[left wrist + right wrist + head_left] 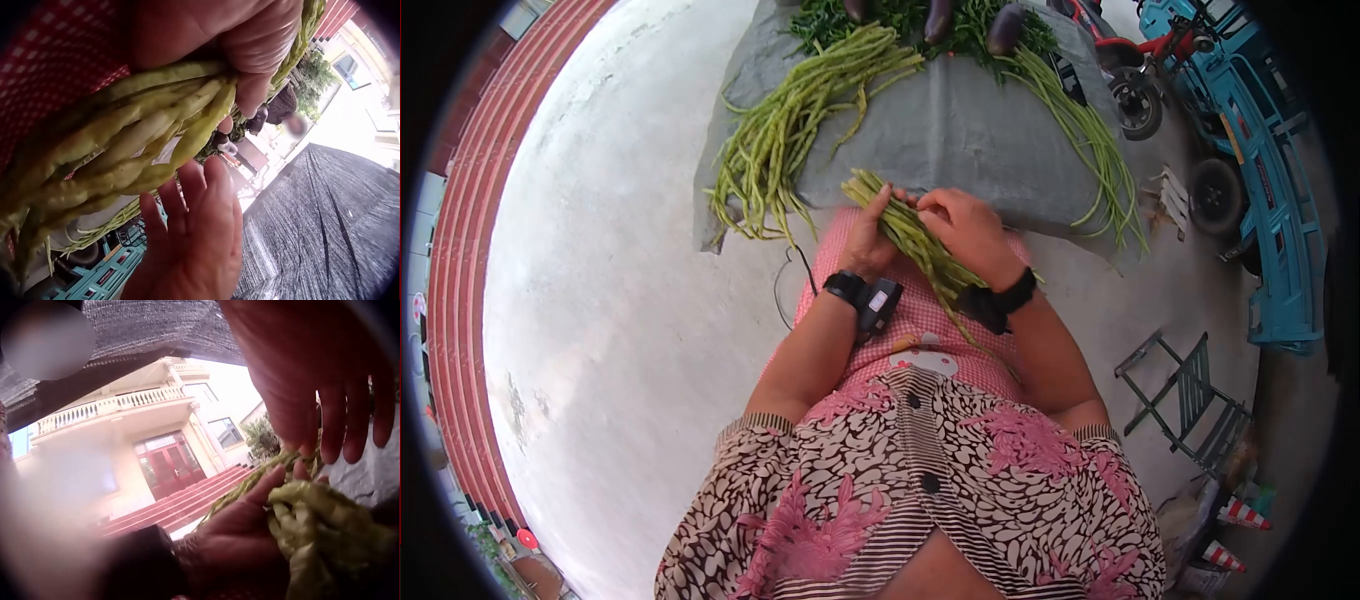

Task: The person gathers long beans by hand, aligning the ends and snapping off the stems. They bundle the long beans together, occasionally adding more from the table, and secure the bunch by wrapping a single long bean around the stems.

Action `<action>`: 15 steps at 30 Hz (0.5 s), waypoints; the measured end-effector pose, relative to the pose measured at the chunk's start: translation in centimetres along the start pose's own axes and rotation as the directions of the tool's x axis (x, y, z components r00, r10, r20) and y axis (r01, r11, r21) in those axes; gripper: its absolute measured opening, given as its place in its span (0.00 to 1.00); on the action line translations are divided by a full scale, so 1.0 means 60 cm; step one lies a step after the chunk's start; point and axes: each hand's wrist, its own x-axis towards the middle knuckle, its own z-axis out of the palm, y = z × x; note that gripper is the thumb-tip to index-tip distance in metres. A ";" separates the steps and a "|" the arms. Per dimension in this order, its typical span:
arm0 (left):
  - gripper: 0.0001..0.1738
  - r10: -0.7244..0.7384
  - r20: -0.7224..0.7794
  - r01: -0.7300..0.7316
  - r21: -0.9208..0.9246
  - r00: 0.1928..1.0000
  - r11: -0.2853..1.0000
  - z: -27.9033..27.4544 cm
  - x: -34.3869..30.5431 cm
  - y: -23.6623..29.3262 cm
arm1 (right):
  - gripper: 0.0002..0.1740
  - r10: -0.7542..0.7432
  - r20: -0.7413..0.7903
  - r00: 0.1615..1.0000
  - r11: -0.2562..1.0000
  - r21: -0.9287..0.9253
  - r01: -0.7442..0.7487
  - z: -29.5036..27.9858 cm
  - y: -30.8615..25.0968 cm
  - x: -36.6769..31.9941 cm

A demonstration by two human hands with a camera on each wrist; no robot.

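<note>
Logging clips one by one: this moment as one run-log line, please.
left grip: holds bean bundle | right grip: beside bundle, fingers extended, contact unclear | bundle: above lap | grey cloth: more beans, eggplants

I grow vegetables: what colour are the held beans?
The held beans are yellowish green, best seen in the left wrist view.
</note>
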 end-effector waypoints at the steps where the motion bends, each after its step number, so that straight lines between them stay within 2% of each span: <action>1: 0.10 -0.010 -0.003 0.010 0.007 1.000 1.000 0.001 -0.002 0.002 | 0.11 0.027 -0.010 1.000 0.999 0.027 -0.027 0.022 0.011 0.010; 3: 0.12 -0.003 0.002 0.003 0.039 1.000 0.999 0.002 -0.002 0.006 | 0.11 0.084 -0.021 0.996 0.993 0.080 -0.082 0.058 0.029 0.028; 6: 0.14 -0.005 -0.129 0.018 0.104 0.992 0.994 0.011 -0.009 0.005 | 0.11 0.082 -0.071 0.994 0.988 0.134 -0.072 0.084 0.043 0.025; 9: 0.14 -0.044 -0.099 0.054 0.097 0.994 0.994 0.027 -0.016 0.005 | 0.10 0.010 -0.218 0.976 0.983 0.181 0.030 0.093 0.057 0.017; 11: 0.15 -0.025 -0.075 0.033 0.110 0.997 0.993 0.023 -0.011 0.001 | 0.09 0.123 -0.186 0.975 0.946 0.319 -0.059 0.092 0.060 0.013; 13: 0.15 -0.036 -0.038 0.039 0.094 0.999 0.995 0.019 -0.005 -0.001 | 0.10 0.208 -0.168 0.964 0.851 0.516 -0.093 0.094 0.071 0.015; 15: 0.15 -0.076 0.003 0.075 0.053 0.997 0.996 0.009 -0.001 -0.001 | 0.10 0.272 -0.155 0.950 0.660 0.748 -0.067 0.105 0.081 0.019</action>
